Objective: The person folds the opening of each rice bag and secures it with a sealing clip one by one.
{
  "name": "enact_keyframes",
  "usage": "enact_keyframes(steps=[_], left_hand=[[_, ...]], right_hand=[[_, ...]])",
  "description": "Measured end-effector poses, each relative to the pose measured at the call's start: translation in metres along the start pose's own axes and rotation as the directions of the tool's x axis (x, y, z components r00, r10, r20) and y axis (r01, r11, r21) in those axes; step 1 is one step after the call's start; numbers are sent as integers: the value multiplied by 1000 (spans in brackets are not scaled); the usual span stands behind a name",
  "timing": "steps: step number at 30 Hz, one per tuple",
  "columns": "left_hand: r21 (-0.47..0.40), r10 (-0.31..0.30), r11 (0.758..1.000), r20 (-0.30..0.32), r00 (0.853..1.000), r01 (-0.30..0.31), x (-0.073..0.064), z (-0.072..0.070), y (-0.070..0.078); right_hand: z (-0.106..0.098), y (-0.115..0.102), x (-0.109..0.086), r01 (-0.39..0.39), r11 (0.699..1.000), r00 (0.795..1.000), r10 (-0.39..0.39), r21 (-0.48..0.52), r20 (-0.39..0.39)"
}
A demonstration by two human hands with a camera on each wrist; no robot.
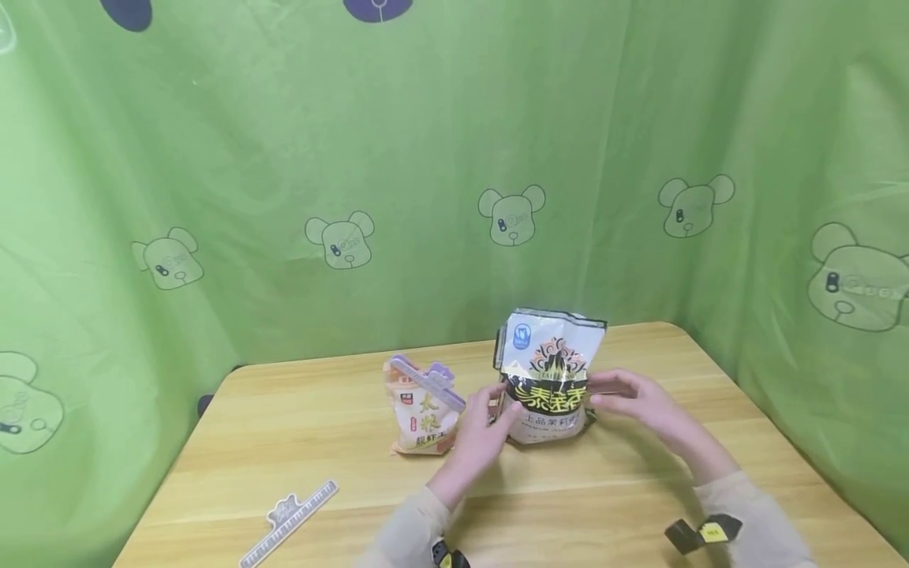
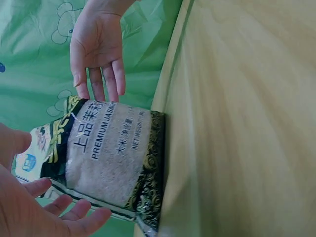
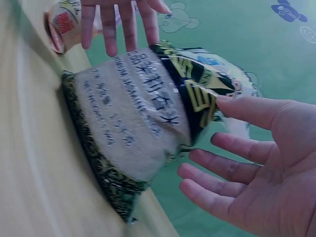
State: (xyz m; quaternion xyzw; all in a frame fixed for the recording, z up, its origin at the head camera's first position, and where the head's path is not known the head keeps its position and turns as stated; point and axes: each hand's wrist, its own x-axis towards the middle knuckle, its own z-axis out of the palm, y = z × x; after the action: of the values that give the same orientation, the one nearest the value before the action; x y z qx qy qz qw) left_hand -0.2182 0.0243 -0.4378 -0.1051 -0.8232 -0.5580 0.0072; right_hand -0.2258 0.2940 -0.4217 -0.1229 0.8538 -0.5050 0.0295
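Standing rice bag point(image 1: 545, 394), hands point(image 1: 480, 430) point(image 1: 649, 406) flanking; table edge point(image 1: 355, 357) behind

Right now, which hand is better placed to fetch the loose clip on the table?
Probably the left hand: the loose clip lies on its side of the table, nearer to it. The right hand is farther off, across the rice bag.

The person's left hand point(image 1: 483, 422) and right hand point(image 1: 642, 402) faced each other, palms inward, a gap between their fingertips. The left fingers point(image 2: 60, 204) were spread and softly bent — the left thumb point(image 2: 17, 141) apart from them. The right fingers point(image 3: 224, 166) lay loosely extended, the right thumb point(image 3: 254, 109) likewise apart. Behind the fingers, both wrists point(image 1: 449, 480) were bare — pale sleeves point(image 1: 753, 513) covered the forearms farther back.
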Motion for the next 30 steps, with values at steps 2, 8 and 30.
enact_keyframes(steps=[2, 8, 30], left_hand=[[11, 27, 1000, 8, 1000, -27, 0, -3, 2], [16, 87, 996, 14, 996, -87, -1, -13, 8], [-49, 98, 993, -130, 987, -105, 39, -11, 25]], right_hand=[[-4, -1, -2, 1, 1000, 1000, -1, -13, -5], [-14, -10, -7, -24, 997, 999, 22, -75, -28], [0, -59, 54, 257, 874, 842, -412, -413, -347]])
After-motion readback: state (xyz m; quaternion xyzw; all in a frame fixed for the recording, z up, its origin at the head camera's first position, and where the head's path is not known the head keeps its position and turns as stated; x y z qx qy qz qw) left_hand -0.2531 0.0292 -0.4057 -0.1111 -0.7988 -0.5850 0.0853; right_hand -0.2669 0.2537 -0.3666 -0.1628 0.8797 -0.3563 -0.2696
